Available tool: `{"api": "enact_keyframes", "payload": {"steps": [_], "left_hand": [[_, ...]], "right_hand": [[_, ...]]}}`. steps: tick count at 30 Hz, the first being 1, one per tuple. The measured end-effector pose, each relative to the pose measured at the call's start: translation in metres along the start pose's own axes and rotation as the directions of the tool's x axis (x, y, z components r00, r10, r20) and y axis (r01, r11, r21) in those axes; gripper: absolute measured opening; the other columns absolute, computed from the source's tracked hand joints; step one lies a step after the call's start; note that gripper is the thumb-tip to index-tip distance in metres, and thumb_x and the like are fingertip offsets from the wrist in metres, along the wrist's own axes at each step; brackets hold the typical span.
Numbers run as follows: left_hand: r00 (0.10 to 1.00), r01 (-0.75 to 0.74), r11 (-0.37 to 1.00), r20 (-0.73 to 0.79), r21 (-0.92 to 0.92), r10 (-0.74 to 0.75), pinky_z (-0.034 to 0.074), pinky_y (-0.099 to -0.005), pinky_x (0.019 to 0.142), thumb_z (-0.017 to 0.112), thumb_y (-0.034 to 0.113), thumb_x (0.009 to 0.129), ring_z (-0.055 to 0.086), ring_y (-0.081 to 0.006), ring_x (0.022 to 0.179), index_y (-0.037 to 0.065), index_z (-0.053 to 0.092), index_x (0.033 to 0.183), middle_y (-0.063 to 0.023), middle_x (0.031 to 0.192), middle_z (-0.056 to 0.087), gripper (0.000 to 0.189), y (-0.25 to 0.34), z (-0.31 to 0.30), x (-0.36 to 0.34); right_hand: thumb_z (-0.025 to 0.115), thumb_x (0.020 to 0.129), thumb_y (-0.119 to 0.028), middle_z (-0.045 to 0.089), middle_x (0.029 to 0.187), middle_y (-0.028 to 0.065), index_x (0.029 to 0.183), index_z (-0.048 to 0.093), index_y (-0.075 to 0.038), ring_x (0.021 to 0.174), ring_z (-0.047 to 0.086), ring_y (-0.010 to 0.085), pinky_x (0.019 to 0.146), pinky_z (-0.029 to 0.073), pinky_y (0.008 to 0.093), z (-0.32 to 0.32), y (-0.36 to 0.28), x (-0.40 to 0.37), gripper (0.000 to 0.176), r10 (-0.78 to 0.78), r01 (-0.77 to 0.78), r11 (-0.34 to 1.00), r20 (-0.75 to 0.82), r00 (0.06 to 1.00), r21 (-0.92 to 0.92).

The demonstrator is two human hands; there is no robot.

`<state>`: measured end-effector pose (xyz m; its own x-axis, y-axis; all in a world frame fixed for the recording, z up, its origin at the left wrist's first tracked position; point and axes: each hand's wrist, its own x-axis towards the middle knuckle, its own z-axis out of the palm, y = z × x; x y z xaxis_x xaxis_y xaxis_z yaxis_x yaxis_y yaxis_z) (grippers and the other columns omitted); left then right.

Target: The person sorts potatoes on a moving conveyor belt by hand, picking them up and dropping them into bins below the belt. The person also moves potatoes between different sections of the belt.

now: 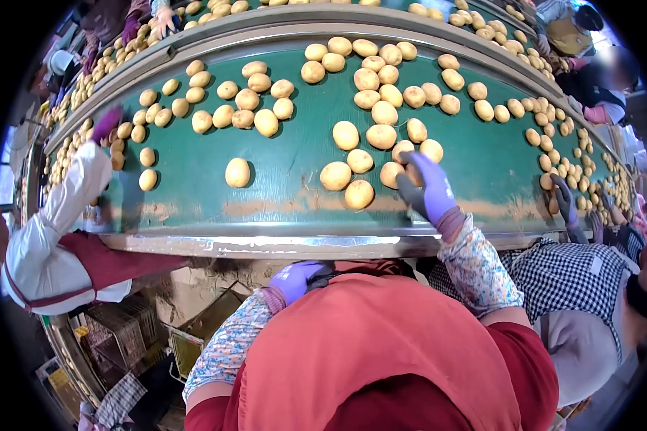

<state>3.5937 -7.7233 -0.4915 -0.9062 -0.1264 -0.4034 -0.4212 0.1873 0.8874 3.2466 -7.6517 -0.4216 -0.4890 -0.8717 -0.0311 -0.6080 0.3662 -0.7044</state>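
Observation:
My right hand, in a purple glove with dark fingertips, reaches over the green conveyor belt. Its fingers curl around a potato, which they partly cover. Close to that hand lie more potatoes, one at its left and one just beyond it. My left hand, gloved the same way, rests low against my red apron, on the near side of the belt's metal edge. Its fingers are mostly hidden there, so whether it holds anything does not show.
Many loose potatoes are spread over the belt. A person in white sleeves reaches in from the left; another in a checkered apron works at the right. Beyond the far rail runs another potato line. Crates stand below left.

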Motion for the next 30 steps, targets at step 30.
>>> {"api": "enact_keyframes", "payload": {"steps": [30], "left_hand": [[0.789,-0.005,0.872,-0.537,-0.490,-0.298,0.048,-0.0318,0.102,0.063,0.013,0.101,0.062,-0.0165,0.115,-0.001,0.060,0.134,-0.0098,0.125,0.068,0.036,-0.067,-0.218,-0.049]], "right_hand": [[0.060,0.097,-0.031,0.071,0.116,0.0078,0.119,0.070,-0.006,0.101,0.067,0.0223,0.086,0.053,0.0364,0.144,-0.087,0.141,0.035,0.106,-0.242,0.963,0.654,0.749,0.121]]}}
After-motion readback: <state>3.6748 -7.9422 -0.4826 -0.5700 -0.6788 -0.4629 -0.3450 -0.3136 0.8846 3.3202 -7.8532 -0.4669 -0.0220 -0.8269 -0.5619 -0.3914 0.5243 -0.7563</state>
